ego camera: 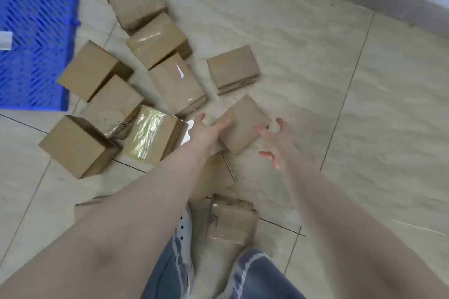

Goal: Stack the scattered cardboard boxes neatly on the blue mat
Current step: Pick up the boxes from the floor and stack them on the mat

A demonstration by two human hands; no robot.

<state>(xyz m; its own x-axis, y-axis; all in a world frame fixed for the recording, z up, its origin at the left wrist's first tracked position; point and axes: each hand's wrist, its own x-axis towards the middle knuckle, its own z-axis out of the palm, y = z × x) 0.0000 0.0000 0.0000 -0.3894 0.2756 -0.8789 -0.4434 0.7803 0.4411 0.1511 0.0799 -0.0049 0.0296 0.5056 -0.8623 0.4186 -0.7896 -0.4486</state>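
Several brown cardboard boxes lie scattered on the tiled floor. A blue slotted mat [31, 48] sits at the far left with no box on it. Both my arms stretch forward over a small tilted box [245, 126] in the middle. My left hand [209, 128] is at that box's left edge with fingers spread; whether it touches the box I cannot tell. My right hand [274, 141] hovers just right of the box, fingers apart, holding nothing. Another box [213, 175] lies partly hidden under my left forearm, and a taped box [230, 219] rests near my feet.
A box with shiny tape [150, 135] and a plain box [77, 145] lie left of my left arm. More boxes cluster between the mat and the middle, one standing apart [233, 68]. My jeans and a white shoe [184, 228] are below. A wall base runs along the top right.
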